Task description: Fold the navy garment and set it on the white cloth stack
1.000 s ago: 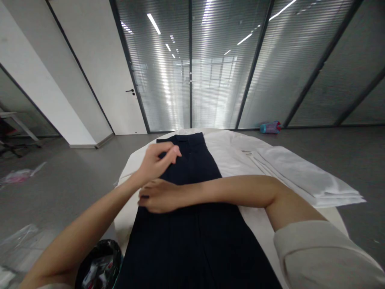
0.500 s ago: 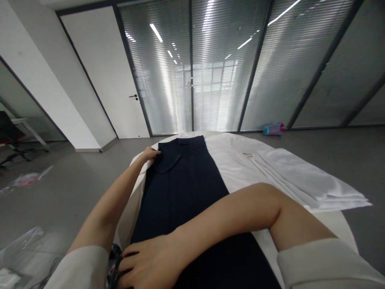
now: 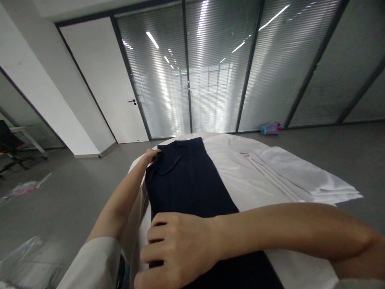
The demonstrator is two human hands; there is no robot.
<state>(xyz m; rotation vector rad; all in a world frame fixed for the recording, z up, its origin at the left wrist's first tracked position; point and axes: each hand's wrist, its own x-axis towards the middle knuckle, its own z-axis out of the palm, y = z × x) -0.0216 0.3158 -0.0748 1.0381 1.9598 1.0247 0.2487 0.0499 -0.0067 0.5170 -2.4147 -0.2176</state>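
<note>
Navy trousers (image 3: 189,188) lie flat and lengthwise, with a pocket flap (image 3: 168,164) near the waistband. Under them spreads a white garment (image 3: 231,168), and a folded white sleeve (image 3: 300,176) lies to its right. My left hand (image 3: 151,155) reaches the far left corner, its fingertips pinched on the white garment's edge beside the waistband. My right hand (image 3: 177,249) crosses in from the right, its fingers curled around the white fabric along the trousers' near left side. A lifted white flap (image 3: 138,212) stands along that side.
A glass partition with blinds (image 3: 210,72) and a white door (image 3: 105,80) stand beyond. A blue and pink striped object (image 3: 270,128) lies on the grey floor (image 3: 331,148) near the partition. Plastic wrap (image 3: 25,188) lies on the floor at left.
My left hand has moved off the waistband to the far left edge. My right hand has moved down and left to the near edge. The white fabric now rises along the trousers' left side.
</note>
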